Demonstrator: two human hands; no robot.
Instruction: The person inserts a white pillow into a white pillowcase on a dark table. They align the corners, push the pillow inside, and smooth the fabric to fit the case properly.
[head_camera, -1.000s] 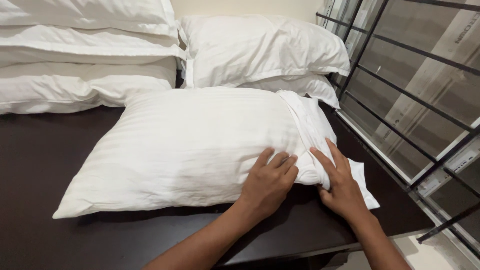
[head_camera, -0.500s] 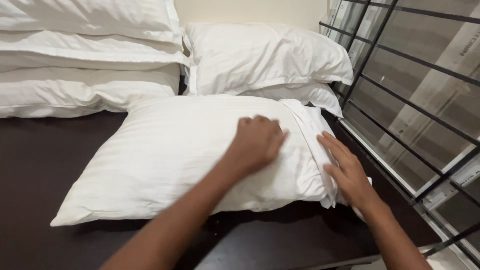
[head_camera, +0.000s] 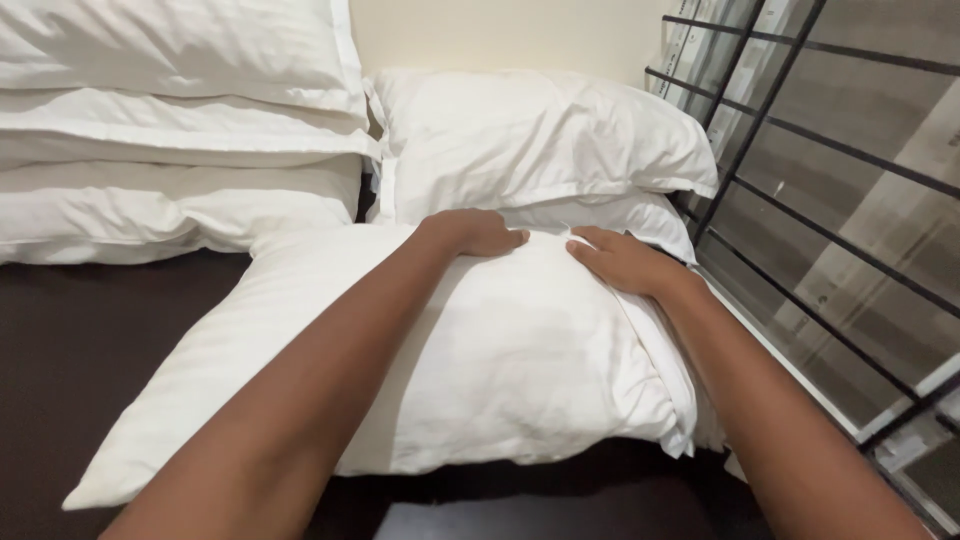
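A white pillow in a white case lies on the dark tabletop in front of me. My left hand rests palm down on its far edge, fingers pointing right. My right hand lies flat on the far right corner of the same pillow, fingers pointing left. The two sets of fingertips are a small gap apart. Both forearms stretch across the pillow and hide part of it. The open end of the case bunches along the pillow's right side.
Several white pillows are stacked at the back left. Two more white pillows are stacked at the back centre against a cream wall. A black metal railing with horizontal bars runs along the right.
Both hands have moved from the near right corner of the pillow up to its far edge. The pillow now sits closer and fuller in view.
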